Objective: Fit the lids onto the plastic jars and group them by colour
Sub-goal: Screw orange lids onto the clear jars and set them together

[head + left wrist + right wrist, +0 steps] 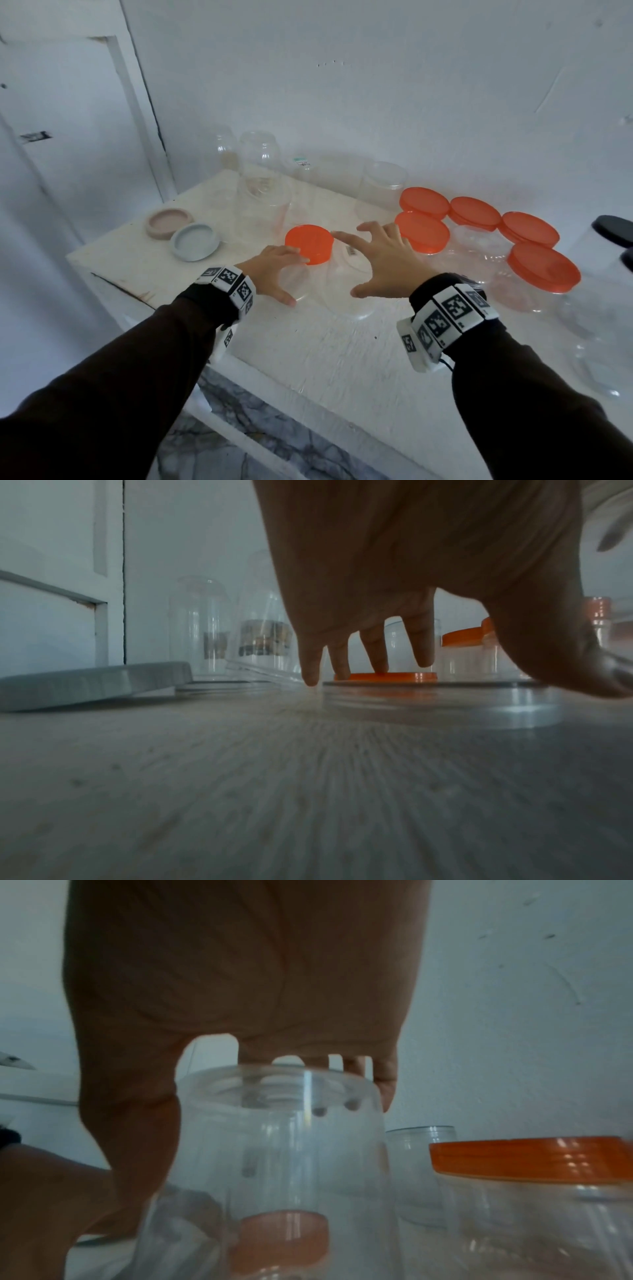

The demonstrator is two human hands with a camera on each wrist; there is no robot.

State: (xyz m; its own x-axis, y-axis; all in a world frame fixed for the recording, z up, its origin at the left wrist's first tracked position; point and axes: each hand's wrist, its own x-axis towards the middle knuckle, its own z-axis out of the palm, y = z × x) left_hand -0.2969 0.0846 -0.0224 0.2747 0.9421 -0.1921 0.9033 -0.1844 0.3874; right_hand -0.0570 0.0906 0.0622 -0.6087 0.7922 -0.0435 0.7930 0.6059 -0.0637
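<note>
A loose orange lid (pixel 309 244) lies flat on the white table (pixel 308 359). My left hand (pixel 291 279) reaches to it, straight fingertips (pixel 377 658) touching the orange lid (pixel 383 676), thumb by a flat clear lid (pixel 441 704). Just right of it stands a clear open jar (pixel 347 287) with a barcode label. My right hand (pixel 347 263) is spread over this jar (pixel 274 1150), fingers past its far rim, thumb down its near side; no firm grip shows. Several jars with orange lids (pixel 543 270) stand grouped at the right.
A pink lid (pixel 170 223) and a grey-blue lid (pixel 196 241) lie upturned at the left. Several clear lidless jars (pixel 260 178) stand at the back against the wall. A tall clear jar (pixel 599 325) and a black lid (pixel 613 229) are at the far right. The table edge runs close below my wrists.
</note>
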